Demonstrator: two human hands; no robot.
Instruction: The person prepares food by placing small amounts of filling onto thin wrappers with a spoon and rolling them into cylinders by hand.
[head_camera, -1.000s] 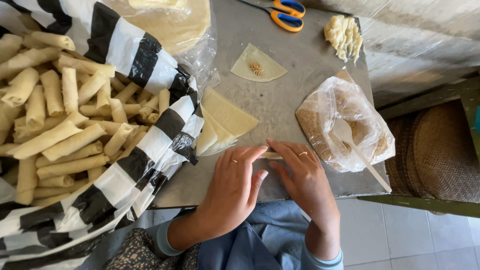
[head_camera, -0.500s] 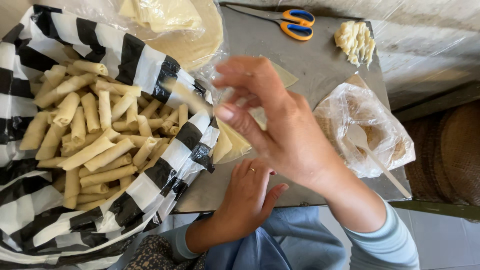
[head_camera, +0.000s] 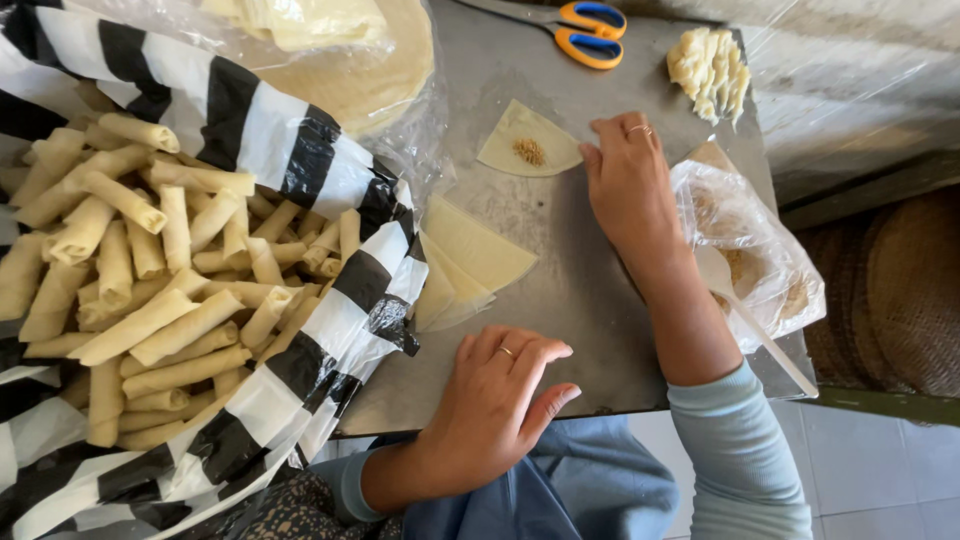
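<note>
The right hand (head_camera: 628, 185) lies flat and open on the far part of the counter (head_camera: 580, 290), fingertips touching the right edge of a wrapper (head_camera: 527, 152) that carries a small heap of filling at its middle; it grips nothing. The left hand (head_camera: 495, 400) rests at the near edge of the counter, fingers loosely curled and empty, well apart from that wrapper. Between the two hands, slightly left, sits a stack of cut wrappers (head_camera: 468, 262), fanned out and partly tucked under the striped bag (head_camera: 300, 150). That bag spreads over the left side and holds a heap of finished rolls (head_camera: 150, 270). To the right of the right wrist is a clear bag of filling (head_camera: 745, 250) with a white spoon (head_camera: 750, 310) standing out of it. Far off lie scissors (head_camera: 585, 30) and a pile of pale strips (head_camera: 710, 65). The step in hand looks like the start of another roll: the wrapper is filled but still flat. The next move would seem to call for both hands at the wrapper, one lifting an edge over the filling, the other keeping the sheet from sliding on the smooth counter.
</note>
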